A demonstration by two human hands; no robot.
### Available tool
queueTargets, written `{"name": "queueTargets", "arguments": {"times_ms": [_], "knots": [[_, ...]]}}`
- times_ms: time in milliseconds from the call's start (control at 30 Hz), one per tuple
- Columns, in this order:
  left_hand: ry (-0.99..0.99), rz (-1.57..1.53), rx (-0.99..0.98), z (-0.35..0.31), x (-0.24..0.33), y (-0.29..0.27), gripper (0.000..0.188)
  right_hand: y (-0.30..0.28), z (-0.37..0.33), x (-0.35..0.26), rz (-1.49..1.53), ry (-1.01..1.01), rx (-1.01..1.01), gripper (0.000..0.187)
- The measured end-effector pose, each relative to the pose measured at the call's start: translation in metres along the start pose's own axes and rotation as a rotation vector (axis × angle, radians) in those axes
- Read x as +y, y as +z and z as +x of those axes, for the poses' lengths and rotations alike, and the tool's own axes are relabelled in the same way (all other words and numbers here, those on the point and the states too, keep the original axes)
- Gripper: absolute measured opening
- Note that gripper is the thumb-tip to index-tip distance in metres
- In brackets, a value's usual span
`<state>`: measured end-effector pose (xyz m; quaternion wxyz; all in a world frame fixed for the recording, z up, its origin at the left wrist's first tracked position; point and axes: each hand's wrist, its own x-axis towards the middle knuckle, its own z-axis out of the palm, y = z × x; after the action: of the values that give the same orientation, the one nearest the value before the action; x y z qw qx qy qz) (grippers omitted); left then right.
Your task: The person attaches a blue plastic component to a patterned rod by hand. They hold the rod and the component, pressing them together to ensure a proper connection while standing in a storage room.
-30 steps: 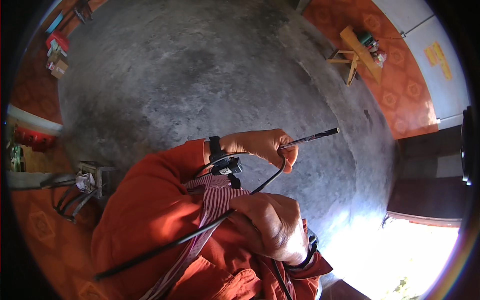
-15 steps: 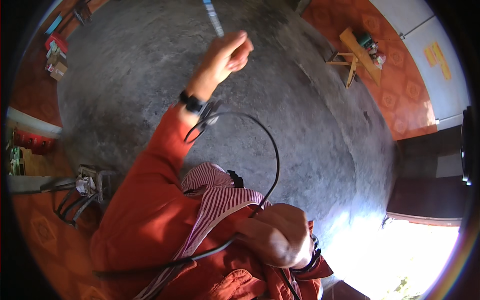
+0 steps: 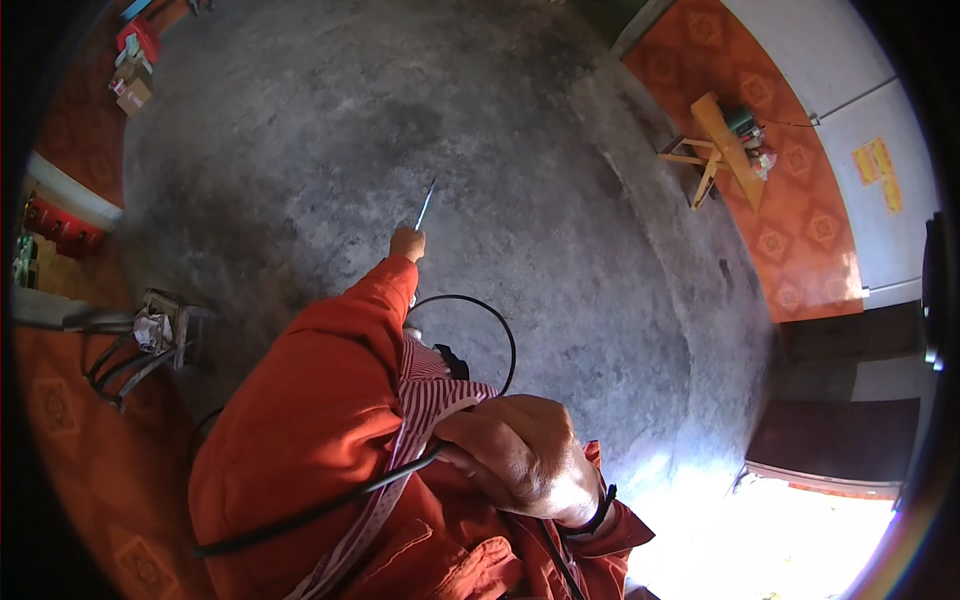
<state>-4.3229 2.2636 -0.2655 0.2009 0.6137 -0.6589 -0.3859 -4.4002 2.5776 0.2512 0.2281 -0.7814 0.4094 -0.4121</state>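
Note:
My left hand (image 3: 407, 243), at the end of an outstretched red sleeve, is closed around a slim pale-blue and silvery rod (image 3: 425, 206). The rod points away from me over the grey floor and has a dark tip; its exact kind is too small to make out. Close to my chest, my right hand (image 3: 525, 450) is closed on a black cable (image 3: 330, 512). That cable runs from the fist to the lower left, and a loop of it arches up in front of my striped apron (image 3: 440, 402). Part of the cable is hidden behind the fist and sleeve.
A stool (image 3: 180, 335) with a crumpled whitish thing stands at the left. Far right, a wooden bench (image 3: 730, 150) with several items stands by the tiled wall. Cardboard boxes (image 3: 133, 95) lie far left. Bright light comes through a doorway (image 3: 790, 540) at the lower right.
My left hand has swung down and away from me, the rod still in its grip. The right hand has shifted slightly left with the cable, whose loop now hangs lower in view.

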Motion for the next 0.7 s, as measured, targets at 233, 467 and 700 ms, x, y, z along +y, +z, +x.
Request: {"name": "queueTargets", "arguments": {"times_ms": [233,467,700], "knots": [[0.018,-0.096,-0.084,-0.028,0.000,0.003,0.012,0.000,0.000,0.000,-0.019,-0.058,-0.140,0.036],[0.041,-0.842,-0.535,-0.086,0.211,-0.130,0.018,-0.004,-0.004,-0.004,-0.226,-0.109,0.234,0.031],[1.068,-1.407,-1.234,-0.210,0.337,-0.270,0.013,-0.023,-0.002,-0.017,-0.363,0.026,0.337,0.030]]}}
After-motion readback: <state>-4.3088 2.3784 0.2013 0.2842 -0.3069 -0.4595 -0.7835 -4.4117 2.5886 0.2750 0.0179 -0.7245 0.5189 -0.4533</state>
